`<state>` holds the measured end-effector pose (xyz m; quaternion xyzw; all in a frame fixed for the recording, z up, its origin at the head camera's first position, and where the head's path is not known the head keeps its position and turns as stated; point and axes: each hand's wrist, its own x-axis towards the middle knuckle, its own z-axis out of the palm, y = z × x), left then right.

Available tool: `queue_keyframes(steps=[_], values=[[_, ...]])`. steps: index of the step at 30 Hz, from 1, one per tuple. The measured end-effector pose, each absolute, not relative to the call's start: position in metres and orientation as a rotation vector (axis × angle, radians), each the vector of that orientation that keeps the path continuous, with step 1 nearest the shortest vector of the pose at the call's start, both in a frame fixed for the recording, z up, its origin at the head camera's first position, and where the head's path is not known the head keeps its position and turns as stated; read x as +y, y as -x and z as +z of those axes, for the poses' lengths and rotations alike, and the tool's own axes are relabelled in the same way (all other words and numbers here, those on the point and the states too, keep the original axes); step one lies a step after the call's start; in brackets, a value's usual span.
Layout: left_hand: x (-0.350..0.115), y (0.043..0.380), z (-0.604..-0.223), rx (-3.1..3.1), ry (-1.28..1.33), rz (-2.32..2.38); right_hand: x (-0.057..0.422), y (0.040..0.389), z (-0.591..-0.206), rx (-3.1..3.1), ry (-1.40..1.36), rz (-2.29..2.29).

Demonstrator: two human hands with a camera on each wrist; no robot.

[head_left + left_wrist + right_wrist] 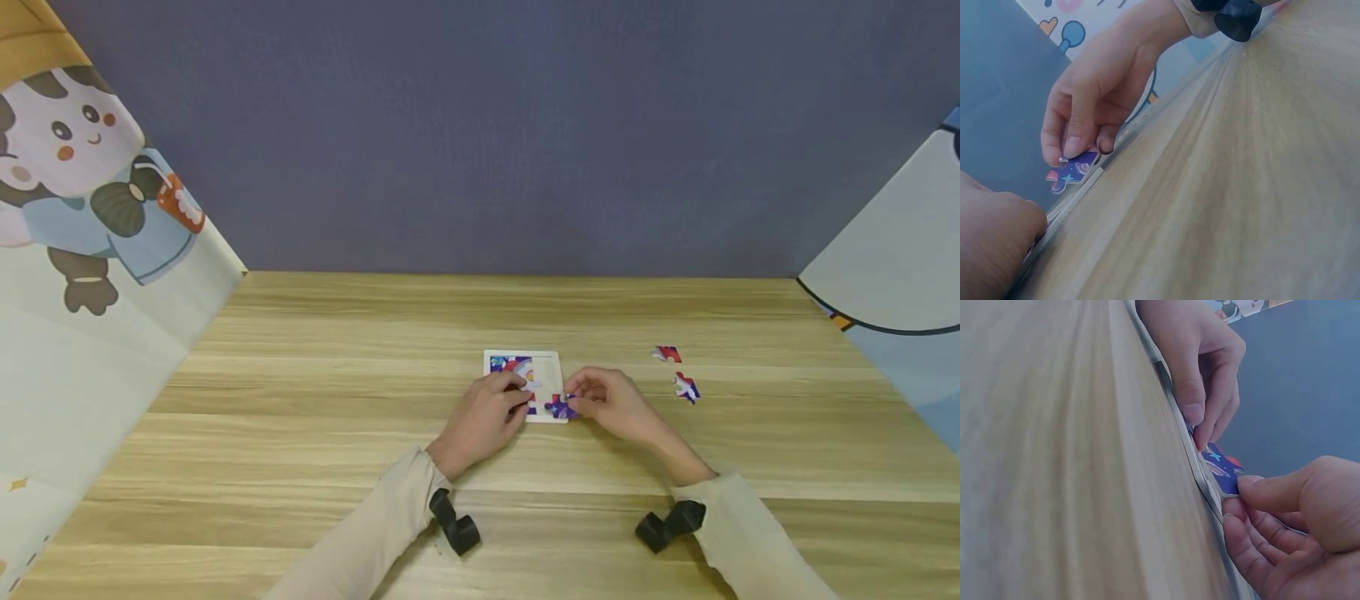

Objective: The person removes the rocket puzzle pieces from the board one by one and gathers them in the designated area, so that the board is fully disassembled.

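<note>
A small white puzzle tray (555, 364) lies on the table before me, with joined puzzle pieces (516, 364) filling its left part. My left hand (487, 414) rests over these, its fingertips touching the pieces and covering some of them. Between thumb and fingers, my right hand (617, 406) pinches a purple puzzle piece (558, 407) with a ringed planet and a star on it. This piece (1074, 173) is tilted over the tray's near right corner in the left wrist view. From the right wrist, the thumb (1266, 492) shows on the piece's printed face.
Two loose puzzle pieces lie right of the tray: a red and white one (667, 354) farther back and a red, white and purple one (686, 387) nearer. A dark blue wall (517, 150) rises behind the wooden table (337, 350). Cartoon-printed panels stand at both sides.
</note>
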<state>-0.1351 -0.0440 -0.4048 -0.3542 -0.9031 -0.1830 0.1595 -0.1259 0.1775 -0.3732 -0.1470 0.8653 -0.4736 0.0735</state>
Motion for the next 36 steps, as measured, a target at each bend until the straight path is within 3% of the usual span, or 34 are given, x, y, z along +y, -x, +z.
queue_keyframes(steps=[36], values=[[-0.044, 0.134, -0.403, -2.571, 1.021, -0.492, 0.213, 0.109, -0.373, 2.703, 0.437, -1.336]])
